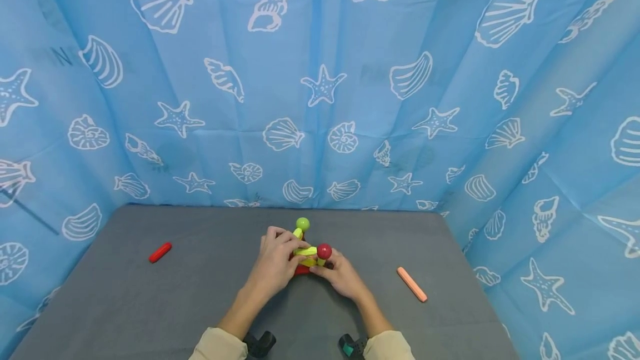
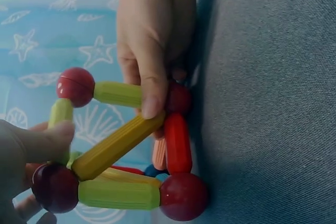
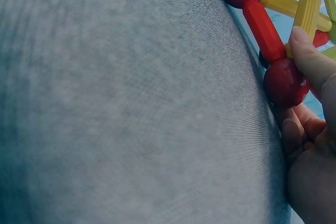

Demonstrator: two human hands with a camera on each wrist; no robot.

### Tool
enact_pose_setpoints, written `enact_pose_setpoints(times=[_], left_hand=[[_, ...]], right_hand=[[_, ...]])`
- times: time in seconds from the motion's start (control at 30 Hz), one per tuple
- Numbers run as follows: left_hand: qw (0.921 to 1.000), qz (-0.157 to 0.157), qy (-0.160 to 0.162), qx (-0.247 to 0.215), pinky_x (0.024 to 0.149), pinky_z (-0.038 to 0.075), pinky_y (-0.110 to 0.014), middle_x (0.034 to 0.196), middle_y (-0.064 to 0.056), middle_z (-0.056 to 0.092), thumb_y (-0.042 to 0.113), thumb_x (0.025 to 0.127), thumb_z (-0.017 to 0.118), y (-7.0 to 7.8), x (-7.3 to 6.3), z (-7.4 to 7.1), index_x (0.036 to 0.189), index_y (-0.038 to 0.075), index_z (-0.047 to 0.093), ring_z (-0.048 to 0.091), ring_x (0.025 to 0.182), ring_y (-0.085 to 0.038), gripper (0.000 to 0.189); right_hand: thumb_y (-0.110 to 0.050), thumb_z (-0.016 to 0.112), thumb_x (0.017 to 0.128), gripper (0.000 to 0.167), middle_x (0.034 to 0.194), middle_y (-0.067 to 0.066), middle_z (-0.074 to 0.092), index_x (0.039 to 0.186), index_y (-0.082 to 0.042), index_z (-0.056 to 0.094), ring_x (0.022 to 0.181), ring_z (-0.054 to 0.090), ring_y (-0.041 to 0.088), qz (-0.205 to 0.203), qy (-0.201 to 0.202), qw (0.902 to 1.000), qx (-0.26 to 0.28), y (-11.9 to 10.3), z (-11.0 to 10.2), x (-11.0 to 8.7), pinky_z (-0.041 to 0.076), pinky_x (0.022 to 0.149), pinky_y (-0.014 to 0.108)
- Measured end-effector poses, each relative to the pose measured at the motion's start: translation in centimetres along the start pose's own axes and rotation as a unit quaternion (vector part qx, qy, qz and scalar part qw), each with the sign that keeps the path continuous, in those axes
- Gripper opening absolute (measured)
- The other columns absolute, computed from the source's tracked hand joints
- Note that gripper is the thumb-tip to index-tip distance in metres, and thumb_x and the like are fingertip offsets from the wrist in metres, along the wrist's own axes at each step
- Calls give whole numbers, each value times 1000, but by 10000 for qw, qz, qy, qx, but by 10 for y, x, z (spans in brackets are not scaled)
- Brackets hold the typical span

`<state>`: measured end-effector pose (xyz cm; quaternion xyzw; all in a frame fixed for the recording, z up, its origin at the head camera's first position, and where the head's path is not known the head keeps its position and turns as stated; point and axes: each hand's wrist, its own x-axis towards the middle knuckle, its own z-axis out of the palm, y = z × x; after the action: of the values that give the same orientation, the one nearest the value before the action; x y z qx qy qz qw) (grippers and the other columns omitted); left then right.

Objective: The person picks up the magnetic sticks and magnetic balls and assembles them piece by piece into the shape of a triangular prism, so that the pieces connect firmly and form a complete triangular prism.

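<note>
Between the two hands stands a frame of magnetic rods and balls. Yellow-green rods (image 2: 119, 194), a slanted yellow rod (image 2: 116, 148) and a red rod (image 2: 178, 142) join at dark red balls (image 2: 184, 196). A green ball (image 1: 302, 224) sits at its far side. My left hand (image 1: 275, 257) pinches an upright yellow-green rod (image 2: 61, 116) on the left side of the frame. My right hand (image 1: 345, 276) grips the lower right corner, its thumb (image 3: 310, 59) pressed to the slanted yellow rod above a red ball (image 3: 285, 82). The hands hide parts of the frame.
On the grey table (image 1: 200, 293) a loose red rod (image 1: 160, 252) lies to the left and a loose orange rod (image 1: 412, 284) to the right. A blue shell-patterned curtain (image 1: 320, 126) hangs behind the table and along its right side.
</note>
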<state>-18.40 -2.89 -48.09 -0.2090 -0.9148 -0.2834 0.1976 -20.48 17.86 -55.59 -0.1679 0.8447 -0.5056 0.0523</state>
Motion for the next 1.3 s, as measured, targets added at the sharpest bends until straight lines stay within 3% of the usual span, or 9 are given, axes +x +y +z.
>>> enact_pose_setpoints(times=[0.13,0.23,0.33,0.5,0.63,0.8,0.93,1.1,1.3], left_hand=[[9998,158,49,111,87,40,-43,98,6,73,18,77,89,0,-1,1,97,24,80,50,105,-22,22],[9999,-115,-17,-34,87,43,-42,103,4,70,19,77,90,3,-3,0,105,23,79,49,104,-21,30],[9955,-892,-41,-303,88,49,-41,113,-1,62,23,78,89,6,-8,-3,119,19,73,49,104,-21,44],[9712,-2307,6,-594,76,55,-35,115,-6,59,30,85,84,6,-22,-8,126,10,61,59,92,-18,51],[9605,-2750,0,-417,71,55,-37,108,-6,67,37,91,78,-3,-34,-9,125,7,61,64,83,-17,48],[9558,-2823,-236,-784,84,57,-47,116,-9,73,32,93,75,-20,-43,-10,135,4,61,68,100,-23,52],[9476,-2739,-998,-1307,100,50,-59,136,-15,65,27,86,82,-30,-43,-9,146,2,52,59,125,-35,71],[9344,-2478,-1992,-1605,110,40,-67,156,-22,45,36,75,91,-31,-43,2,157,1,35,36,146,-45,105],[9515,-2320,-1549,-1298,111,36,-69,161,-18,41,35,68,96,-29,-43,10,158,4,32,31,148,-45,115]], right_hand=[[-23,75,94,23,117,4,68,116,-16,75,106,58,17,-72,27,9999,98,-2,0,-1,50,91,29],[-22,75,93,25,117,5,69,118,-15,75,106,59,17,-66,12,9999,80,-2,0,-1,50,91,29],[-23,76,93,26,116,4,69,118,-16,74,105,61,14,-6,11,10000,-21,-2,-1,-1,51,91,29],[-30,78,91,32,113,1,70,120,-18,71,102,65,12,76,105,9985,-530,-9,-1,-5,54,92,31],[-38,78,90,40,115,-2,72,126,-22,66,95,68,10,132,-317,9967,-738,-21,-2,-13,55,82,27],[-36,69,98,27,112,6,75,121,-21,69,87,71,18,266,-995,9946,-97,-33,-8,-17,55,70,27],[-32,67,99,28,115,14,69,120,-12,66,80,66,18,288,-212,9992,-190,-34,-10,-9,54,66,27],[-29,72,96,45,114,13,60,131,-3,58,80,52,11,321,377,9913,-1216,-30,-1,0,47,69,24],[-39,80,88,44,100,2,63,118,-10,68,86,57,14,306,314,9850,-1668,-30,8,0,48,74,31]])
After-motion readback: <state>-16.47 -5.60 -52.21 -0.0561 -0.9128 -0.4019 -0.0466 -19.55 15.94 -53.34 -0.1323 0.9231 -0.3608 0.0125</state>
